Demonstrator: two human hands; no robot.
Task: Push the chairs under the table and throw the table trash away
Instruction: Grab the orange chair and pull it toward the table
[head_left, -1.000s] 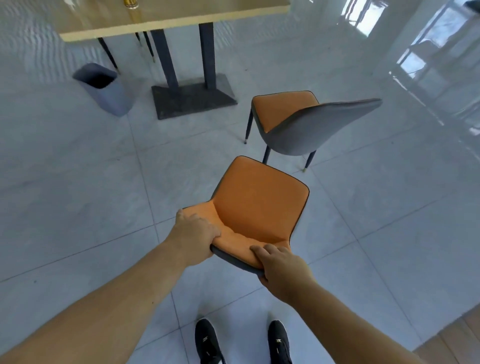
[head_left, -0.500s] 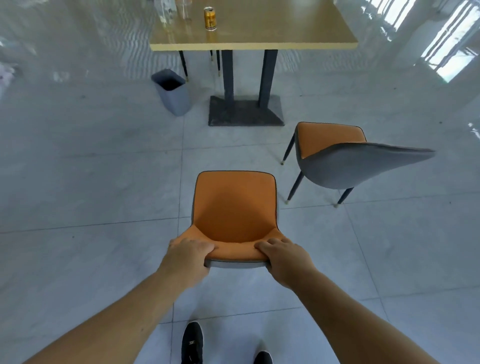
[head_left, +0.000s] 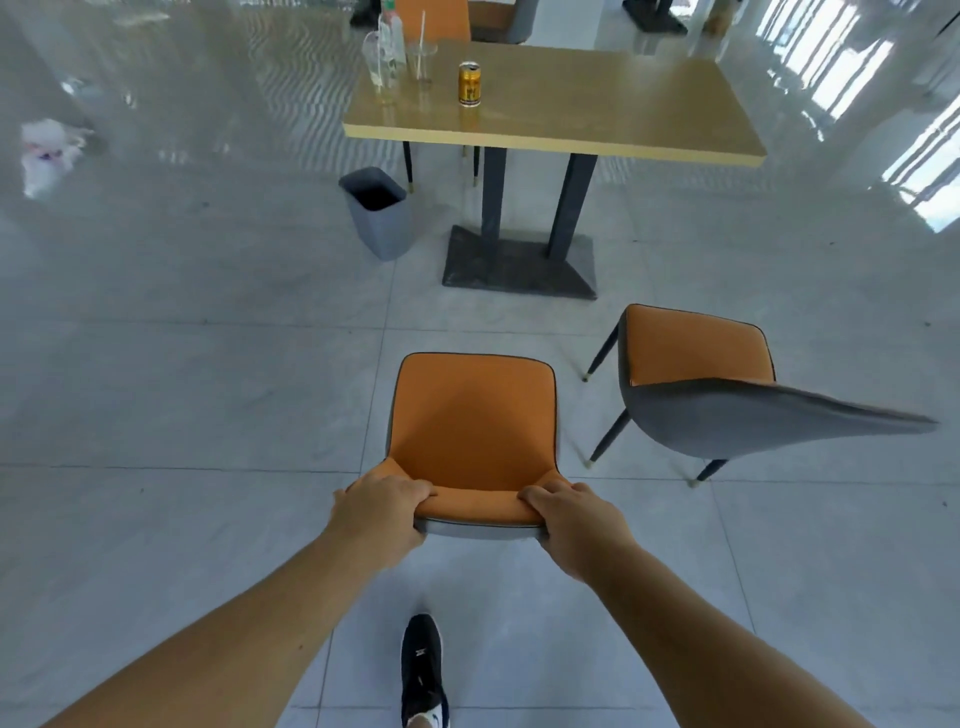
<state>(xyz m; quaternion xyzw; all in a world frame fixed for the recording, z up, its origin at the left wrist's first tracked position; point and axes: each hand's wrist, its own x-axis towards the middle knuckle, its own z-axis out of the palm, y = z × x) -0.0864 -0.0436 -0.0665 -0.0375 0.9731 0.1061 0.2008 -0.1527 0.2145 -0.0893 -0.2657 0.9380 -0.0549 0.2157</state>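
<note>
An orange-seated chair (head_left: 472, 421) with a grey shell stands right in front of me, facing the table. My left hand (head_left: 382, 512) grips the left end of its backrest top and my right hand (head_left: 574, 519) grips the right end. A second orange chair (head_left: 696, 353) stands to its right, backrest toward me and to the right. The wooden table (head_left: 613, 114) lies ahead on dark legs. On its left part stand a yellow can (head_left: 469, 84), a plastic cup with a straw (head_left: 422, 62) and a clear bottle (head_left: 384, 60). A grey trash bin (head_left: 378, 210) sits on the floor left of the table base.
Glossy grey tile floor spreads all around. The table's dark base plate (head_left: 519, 265) sits between me and the far side. Another orange chair (head_left: 434, 18) shows behind the table. A small white object (head_left: 49, 148) lies far left. My black shoe (head_left: 423, 670) is below.
The held chair has turned to face the table squarely and moved closer to it. More of the table top and its trash has come into view.
</note>
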